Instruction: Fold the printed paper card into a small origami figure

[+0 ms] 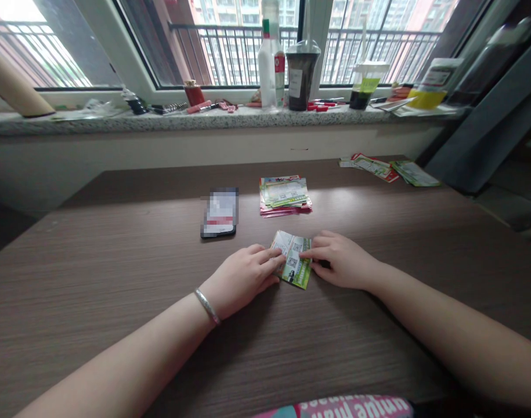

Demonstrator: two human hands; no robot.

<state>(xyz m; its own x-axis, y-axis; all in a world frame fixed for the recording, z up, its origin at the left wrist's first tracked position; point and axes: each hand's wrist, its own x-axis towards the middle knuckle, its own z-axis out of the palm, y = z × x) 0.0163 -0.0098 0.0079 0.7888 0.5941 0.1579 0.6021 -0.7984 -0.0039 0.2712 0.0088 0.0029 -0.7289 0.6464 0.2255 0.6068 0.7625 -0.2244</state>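
A folded green-and-white leaflet point(295, 264) with printed QR codes lies on the table between my hands. My left hand point(248, 270), with a silver bangle at the wrist, holds the leaflet's left side, its fingers on top and the thumb by the lower edge. From the other side my right hand point(341, 258) grips the right edge, the index finger stretched over the top and the thumb at the rim. Just beyond lies a stack of similar leaflets point(286, 194), green on top and red below. A phone point(220, 213) with a blurred screen rests to the stack's left.
More leaflets point(378, 168) are spread at the table's point(117, 261) far right corner. Bottles point(266, 69), a dark lidded cup point(300, 75) and small items stand along the stone windowsill point(182, 121). A pink printed item point(347, 407) shows at the bottom edge.
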